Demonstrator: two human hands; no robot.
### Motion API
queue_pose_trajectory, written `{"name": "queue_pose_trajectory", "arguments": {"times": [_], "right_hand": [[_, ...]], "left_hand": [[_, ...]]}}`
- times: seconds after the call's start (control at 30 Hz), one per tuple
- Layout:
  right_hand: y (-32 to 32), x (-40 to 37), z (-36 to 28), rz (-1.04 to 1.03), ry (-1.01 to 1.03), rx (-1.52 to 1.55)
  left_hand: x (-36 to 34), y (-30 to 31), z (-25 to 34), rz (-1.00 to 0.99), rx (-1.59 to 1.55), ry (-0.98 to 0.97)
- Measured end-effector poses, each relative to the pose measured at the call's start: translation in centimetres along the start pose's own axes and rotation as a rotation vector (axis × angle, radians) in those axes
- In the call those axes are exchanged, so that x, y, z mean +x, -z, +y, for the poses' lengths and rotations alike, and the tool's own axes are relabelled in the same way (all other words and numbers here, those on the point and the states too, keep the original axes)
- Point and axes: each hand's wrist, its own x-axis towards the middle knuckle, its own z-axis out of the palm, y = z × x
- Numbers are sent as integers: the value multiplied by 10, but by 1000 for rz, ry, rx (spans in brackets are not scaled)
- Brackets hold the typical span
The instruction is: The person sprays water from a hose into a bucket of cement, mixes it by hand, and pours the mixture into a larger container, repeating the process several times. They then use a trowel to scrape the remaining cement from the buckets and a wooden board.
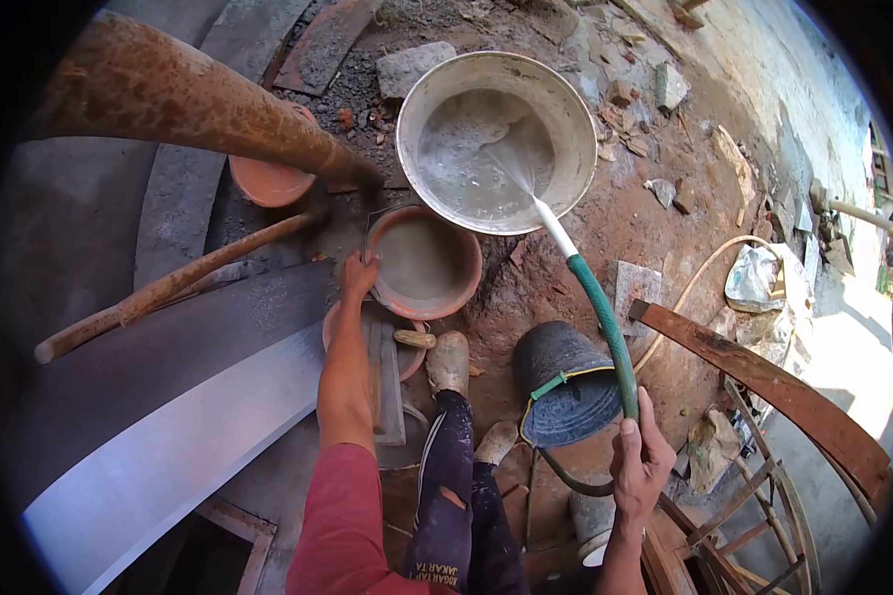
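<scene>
Left hand (358, 272) pinches the orange bucket (472, 266) at its left edge; right hand (645, 463) grips the hose (610, 322), spraying into the tub (574, 139).

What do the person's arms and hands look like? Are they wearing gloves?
No gloves! The left hand and right hand are both bare, with no watch or bracelet that I can see. A plain dark red sleeve covers the upper left arm. The right forearm is bare, and no sleeve shows there.
</scene>
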Motion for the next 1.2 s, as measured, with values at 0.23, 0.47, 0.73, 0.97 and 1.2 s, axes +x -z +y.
{"name": "queue_pose_trajectory", "arguments": {"times": [0.23, 0.47, 0.73, 0.97, 1.2], "right_hand": [[4, 1, -3, 6, -58, 36], [14, -8, -6, -5, -24, -7], [22, -15, -1, -26, 52, -82], [14, -16, -16, -19, 121, -67], [14, -23, -22, -30, 122, -17]], "left_hand": [[-47, 12, 18, -88, -90, -25], [-69, 8, 85, 33, 132, 44], [-33, 4, 123, 203, 381, 58], [-6, 26, 141, 383, 981, -269], [-35, 52, 155, 426, 1165, -387]]}}
